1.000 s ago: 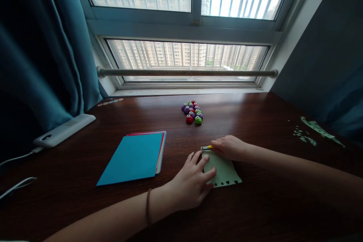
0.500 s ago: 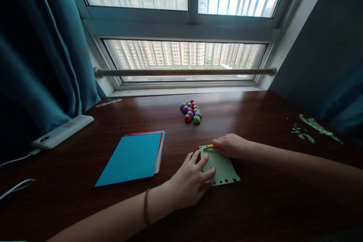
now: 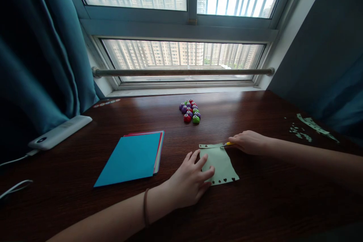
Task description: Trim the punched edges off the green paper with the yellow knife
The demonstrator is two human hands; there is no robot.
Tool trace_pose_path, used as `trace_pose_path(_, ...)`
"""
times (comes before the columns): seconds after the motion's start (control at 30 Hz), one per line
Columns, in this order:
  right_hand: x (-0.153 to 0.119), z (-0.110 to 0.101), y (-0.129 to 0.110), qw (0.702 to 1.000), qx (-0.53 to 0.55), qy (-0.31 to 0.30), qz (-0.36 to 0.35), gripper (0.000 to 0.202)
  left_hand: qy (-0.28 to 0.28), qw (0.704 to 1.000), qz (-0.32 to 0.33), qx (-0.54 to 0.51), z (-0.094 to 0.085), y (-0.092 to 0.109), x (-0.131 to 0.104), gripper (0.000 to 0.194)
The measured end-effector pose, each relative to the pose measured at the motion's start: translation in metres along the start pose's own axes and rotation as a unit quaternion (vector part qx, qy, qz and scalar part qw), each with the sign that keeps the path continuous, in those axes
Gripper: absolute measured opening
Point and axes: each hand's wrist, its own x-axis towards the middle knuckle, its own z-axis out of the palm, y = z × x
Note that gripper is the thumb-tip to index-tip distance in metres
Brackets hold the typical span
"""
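A pale green sheet point(image 3: 222, 164) lies on the dark wooden table, with small shapes punched along its near edge. My left hand point(image 3: 190, 181) rests spread on the sheet's left side, fingers apart. Closed round a yellow craft knife point(image 3: 229, 143) is my right hand point(image 3: 248, 141), at the sheet's far right corner. The blade touches the paper there. Along the far edge a narrow strip with punched holes point(image 3: 208, 146) is parted from the sheet by a cut line.
Blue paper point(image 3: 129, 159) tops a stack of coloured sheets at left. Several red, purple and green beads point(image 3: 189, 111) sit beyond the hands. Green strips point(image 3: 316, 125) and scraps point(image 3: 300, 133) lie far right. A white power strip point(image 3: 61, 132) is by the curtain.
My right hand has moved to the right with the knife, along the sheet's far edge, and a cut line now shows behind the blade. My left hand has stayed in place on the sheet.
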Motion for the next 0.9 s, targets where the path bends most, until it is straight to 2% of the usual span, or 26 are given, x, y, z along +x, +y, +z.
trace_pose_path(0.33, -0.008, 0.003, 0.008, 1.0, 0.014, 0.01, -0.003, 0.023, 0.003, 1.0, 0.0, -0.003, 0.0, 0.001, -0.001, 0.034)
trace_pose_path(0.5, -0.013, 0.002, 0.009, 1.0, 0.016, -0.009, 0.009, 0.024, 0.006, 1.0, -0.001, 0.0, 0.002, 0.0, -0.002, 0.034)
trace_pose_path(0.6, -0.015, 0.004, 0.01, 0.999, 0.031, 0.007, 0.025, 0.023, 0.006, 1.0, 0.001, 0.004, 0.003, 0.0, -0.003, 0.033)
trace_pose_path(0.7, -0.012, 0.011, 0.009, 0.992, 0.09, 0.06, 0.07, 0.021, 0.011, 1.0, 0.002, 0.01, 0.003, 0.0, -0.003, 0.034)
trace_pose_path(0.77, -0.006, 0.016, 0.006, 0.976, 0.166, 0.09, 0.113, 0.027, 0.017, 1.0, 0.001, 0.016, 0.004, 0.0, -0.004, 0.034)
trace_pose_path(0.9, 0.016, 0.025, -0.009, 0.933, 0.278, 0.092, 0.21, 0.04, 0.023, 0.999, 0.001, 0.025, 0.005, 0.0, -0.005, 0.034)
